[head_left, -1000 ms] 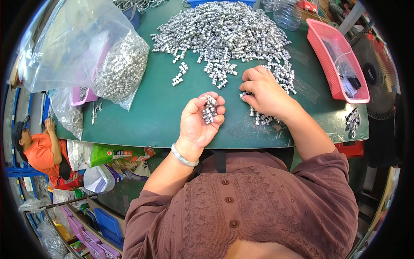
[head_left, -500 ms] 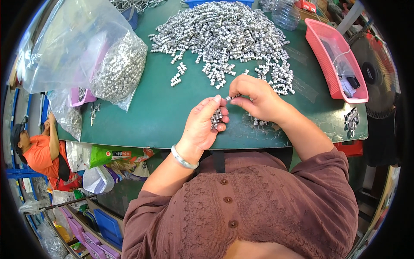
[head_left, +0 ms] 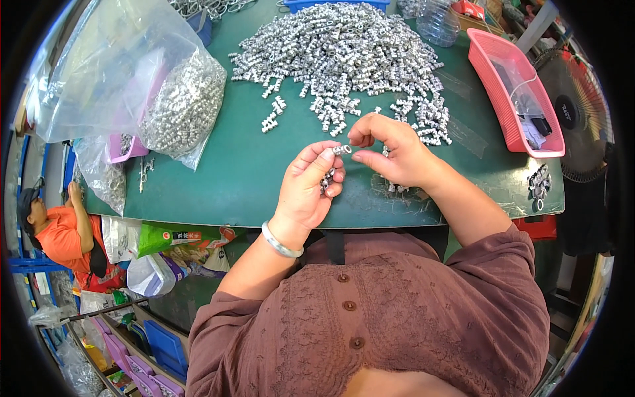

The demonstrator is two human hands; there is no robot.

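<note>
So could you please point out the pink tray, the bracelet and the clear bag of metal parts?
pink tray [head_left: 489, 73]: head view, its left rim.
bracelet [head_left: 280, 242]: head view, middle of band.
clear bag [head_left: 106, 73]: head view, its upper empty part.

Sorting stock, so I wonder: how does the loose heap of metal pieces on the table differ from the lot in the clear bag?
The loose heap lies spread open across the green table; the bagged pieces sit bunched inside the clear bag. The heap looks wider. Both are small silvery pieces.
</note>
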